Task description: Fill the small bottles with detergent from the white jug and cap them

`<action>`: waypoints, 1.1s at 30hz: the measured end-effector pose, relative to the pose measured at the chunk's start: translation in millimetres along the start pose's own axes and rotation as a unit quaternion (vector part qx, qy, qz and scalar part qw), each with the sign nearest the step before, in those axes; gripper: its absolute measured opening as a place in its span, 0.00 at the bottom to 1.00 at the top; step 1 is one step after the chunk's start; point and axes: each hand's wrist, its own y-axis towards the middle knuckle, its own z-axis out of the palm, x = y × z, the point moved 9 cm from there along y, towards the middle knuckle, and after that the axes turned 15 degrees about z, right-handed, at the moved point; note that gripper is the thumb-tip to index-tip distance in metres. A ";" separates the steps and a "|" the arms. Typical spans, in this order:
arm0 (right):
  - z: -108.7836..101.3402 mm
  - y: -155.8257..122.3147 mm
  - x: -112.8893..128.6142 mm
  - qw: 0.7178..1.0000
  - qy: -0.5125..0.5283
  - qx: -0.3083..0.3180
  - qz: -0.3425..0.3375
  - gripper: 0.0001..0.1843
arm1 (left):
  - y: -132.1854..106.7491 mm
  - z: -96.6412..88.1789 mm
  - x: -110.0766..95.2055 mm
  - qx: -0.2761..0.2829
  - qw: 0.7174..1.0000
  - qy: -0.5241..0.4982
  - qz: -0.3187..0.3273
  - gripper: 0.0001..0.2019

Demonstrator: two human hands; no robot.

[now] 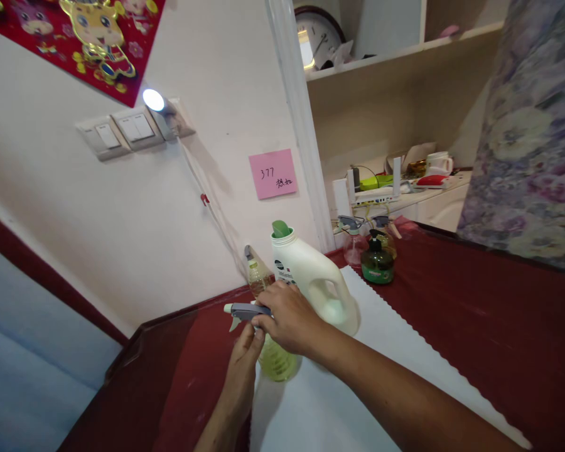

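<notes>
A spray bottle [277, 363] with yellow-green liquid stands on the white cloth, a grey trigger head [245, 311] on its top. My right hand [289, 317] is closed around the back of that head from above. Below it, my left hand [247, 349] grips near the bottle's neck, its fingers partly hidden. Just behind my right hand stands a large pale detergent jug [313, 267], uncapped, with something green [280, 229] showing in its mouth. Another spray bottle [258, 276] is by the wall, partly covered by my hand.
A green pump bottle [377, 267] and a clear spray bottle [355, 246] stand right of the jug. The white cloth [339, 408] lies on the dark red table [456, 314]. A cable [216, 223] runs down the wall from a lit plug-in lamp [155, 100]. A router [371, 196] sits behind.
</notes>
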 end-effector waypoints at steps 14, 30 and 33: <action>1.0 0.8 -0.3 1.000 0.002 -0.001 -0.002 0.08 | 5.1 -9.8 1.5 -0.016 1.000 0.019 0.019 0.25; -0.8 -14.2 -11.8 0.996 0.074 0.039 -0.010 0.31 | -24.8 -36.9 -3.7 -0.066 0.992 0.098 -0.044 0.32; 13.5 -28.3 -32.3 0.989 0.123 0.074 0.033 0.48 | -36.3 -51.4 -9.0 -0.090 0.988 0.110 -0.058 0.31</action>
